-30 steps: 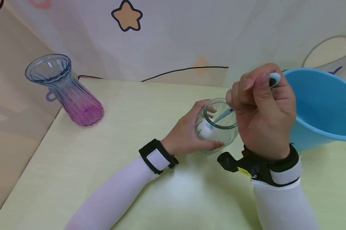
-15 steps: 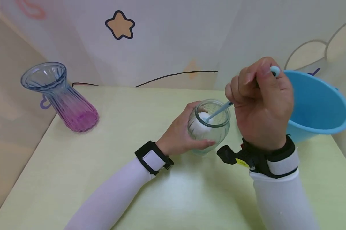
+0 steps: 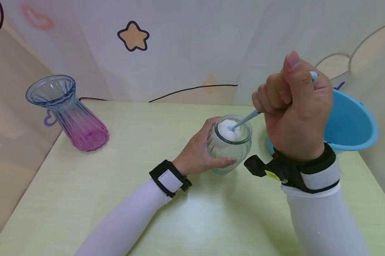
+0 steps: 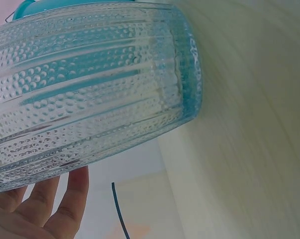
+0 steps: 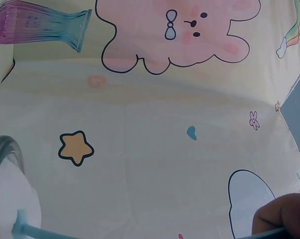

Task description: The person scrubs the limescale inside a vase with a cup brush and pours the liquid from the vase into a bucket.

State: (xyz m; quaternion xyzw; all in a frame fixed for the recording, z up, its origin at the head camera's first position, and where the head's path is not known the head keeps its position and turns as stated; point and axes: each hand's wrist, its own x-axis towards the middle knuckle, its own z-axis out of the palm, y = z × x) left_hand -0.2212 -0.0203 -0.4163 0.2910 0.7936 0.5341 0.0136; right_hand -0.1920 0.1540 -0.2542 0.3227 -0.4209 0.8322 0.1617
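My left hand (image 3: 195, 153) grips a ribbed clear glass jar (image 3: 231, 154) from its left side, thumb across the front. In the left wrist view the jar's dimpled wall (image 4: 90, 84) fills much of the frame, with several fingers (image 4: 72, 204) under it. My right hand (image 3: 296, 106), above and right of the jar, is curled round the light-blue handle of a bottle brush (image 3: 248, 117). The brush's white, sponge-like head (image 3: 226, 129) sits inside the jar near the mouth. The right wrist view shows this head (image 5: 20, 199) at its lower left.
A blue-to-pink glass vase (image 3: 83, 124) stands at the table's left. Behind my right wrist is a light-blue bucket (image 3: 352, 121), partly hidden. A patterned sheet (image 3: 179, 53) hangs behind the pale table (image 3: 141, 128).
The brush head has risen inside the jar toward its mouth as my right hand lifted. My left hand keeps its hold on the jar. The head view has shifted slightly.
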